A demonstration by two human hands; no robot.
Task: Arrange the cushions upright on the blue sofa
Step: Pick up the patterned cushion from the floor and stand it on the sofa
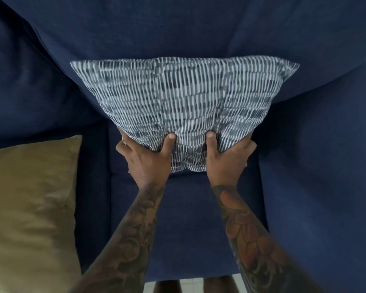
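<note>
A grey-and-white striped cushion (182, 102) stands upright against the backrest of the blue sofa (199, 22), in the middle of the view. My left hand (146, 159) grips its lower left edge, thumb pressed into the front. My right hand (226, 159) grips its lower right edge the same way. The bottom of the cushion is bunched between my hands just above the seat. A gold satin cushion (30, 204) lies at the left, on the seat beside me.
The blue seat cushion (190, 229) stretches below my forearms to the sofa's front edge. A wide blue seat section (321, 187) fills the right. A dark blue back cushion (25, 81) sits at the upper left. My legs and pale floor show at the bottom.
</note>
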